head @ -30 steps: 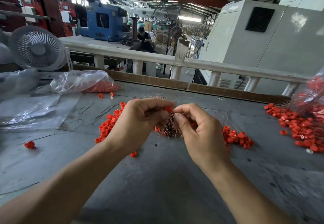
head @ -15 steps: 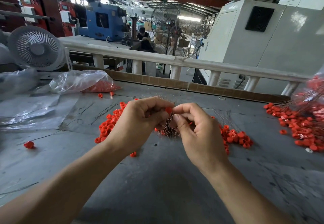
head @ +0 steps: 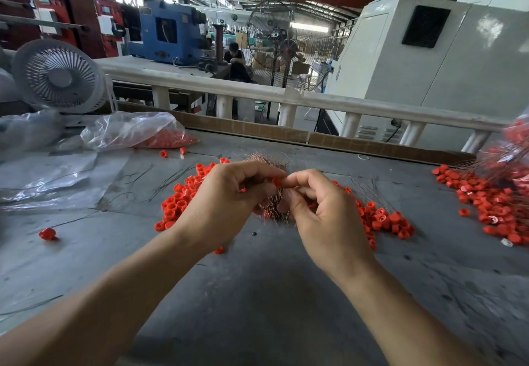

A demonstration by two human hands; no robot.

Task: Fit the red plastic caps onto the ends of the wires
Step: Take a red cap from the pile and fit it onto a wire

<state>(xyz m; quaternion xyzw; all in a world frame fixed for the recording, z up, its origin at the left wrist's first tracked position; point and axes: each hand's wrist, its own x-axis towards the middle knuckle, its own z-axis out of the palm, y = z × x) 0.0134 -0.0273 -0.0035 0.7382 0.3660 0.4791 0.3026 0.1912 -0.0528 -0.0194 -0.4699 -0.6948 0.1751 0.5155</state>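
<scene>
While both hands pinch a red cap (head: 276, 181), wires (head: 267, 162) splay away—upward.

- No text, label, brand, number or sign can be read anywhere in the view.
- The white panels on the red cabinets (head: 106, 25) at the back left are too small and blurred to make out.
</scene>
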